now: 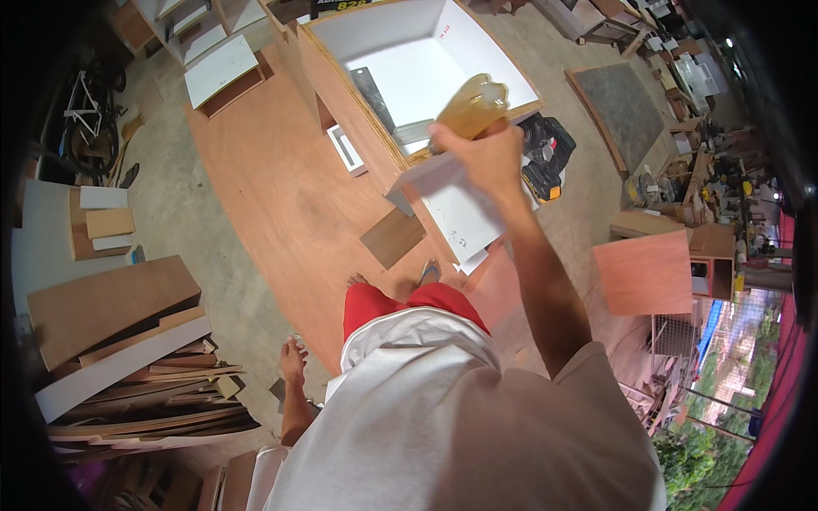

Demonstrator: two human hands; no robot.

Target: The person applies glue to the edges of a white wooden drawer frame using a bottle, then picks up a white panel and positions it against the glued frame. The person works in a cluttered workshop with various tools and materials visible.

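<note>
The amber plastic bottle [471, 108] is held tilted over the front edge of the open white-lined cabinet box [400, 51]. The right hand [477, 153] grips it, fingers wrapped tight around its lower end. The left hand is out of view. Risk: contents may spill onto the white panel [460, 217] or the power tool [545, 157] just beside, should the grip slip.

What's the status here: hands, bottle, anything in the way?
Right hand grips amber bottle, tilted over white-lined cabinet box. Left hand out of view. Nothing blocking.
</note>
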